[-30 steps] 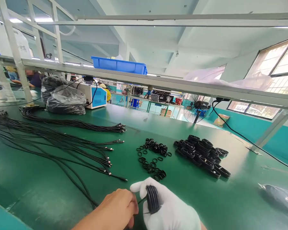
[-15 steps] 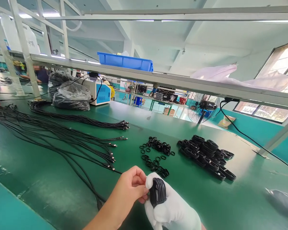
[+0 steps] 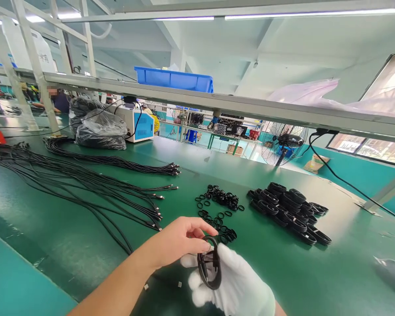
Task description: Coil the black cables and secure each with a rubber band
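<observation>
My right hand point(image 3: 238, 278), in a white glove, holds a small black coiled cable point(image 3: 217, 281) in its fingers. The coil now stands with its oval opening toward me, and a cable end shows inside the loop. My left hand point(image 3: 187, 237) is bare; its thumb and forefinger close over the coil's upper edge. Just beyond the hands lie small black rings point(image 3: 228, 199) in a loose pile. Long black cables point(image 3: 118, 193) with metal-tipped plugs stretch across the green table to the left. A heap of finished-looking black coils point(image 3: 289, 210) sits to the right.
A shelf point(image 3: 237, 103) spans the table, carrying a blue bin point(image 3: 174, 80). Plastic-wrapped bundles point(image 3: 100, 129) and a white-and-blue machine point(image 3: 140, 125) stand at the back left. A fan point(image 3: 283, 142) stands beyond the table. A plastic bag point(image 3: 393, 272) lies at the right.
The coil has turned so that its opening faces me. My left hand has moved from the coil's side to its upper edge. The view has shifted slightly.
</observation>
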